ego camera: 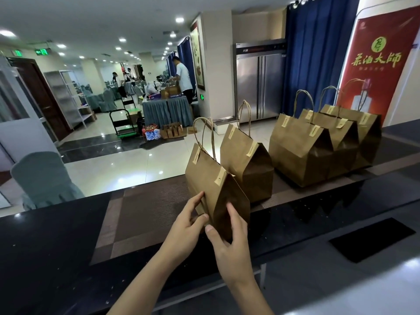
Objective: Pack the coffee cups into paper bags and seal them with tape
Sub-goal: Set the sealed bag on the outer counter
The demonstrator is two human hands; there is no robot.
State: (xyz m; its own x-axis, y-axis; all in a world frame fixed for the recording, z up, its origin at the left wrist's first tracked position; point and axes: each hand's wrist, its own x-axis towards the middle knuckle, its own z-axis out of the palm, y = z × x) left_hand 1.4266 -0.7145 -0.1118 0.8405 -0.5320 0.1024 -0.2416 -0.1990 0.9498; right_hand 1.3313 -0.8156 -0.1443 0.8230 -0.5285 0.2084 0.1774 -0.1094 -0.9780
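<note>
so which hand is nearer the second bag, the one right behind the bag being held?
Right. The right hand grips the held bag's near end below the second bag; the left hand is on its far-left side.

A dark polished counter (56,242) with a brown woven mat (145,210) runs across the foreground. Beyond it, at 12 o'clock, a glossy pale tiled floor (127,169) reflects recessed ceiling lights (179,20). At 1 o'clock stands a stainless steel two-door refrigerator (259,85) beside a blue curtain (318,53); a red banner (381,57) hangs at 2 o'clock. At 9 o'clock sits a chair in a grey-green cover (43,178). A skirted table (167,111) and a green trolley (123,126) stand at 11 o'clock, with a dark wooden door (38,96) at 10 o'clock.
</note>
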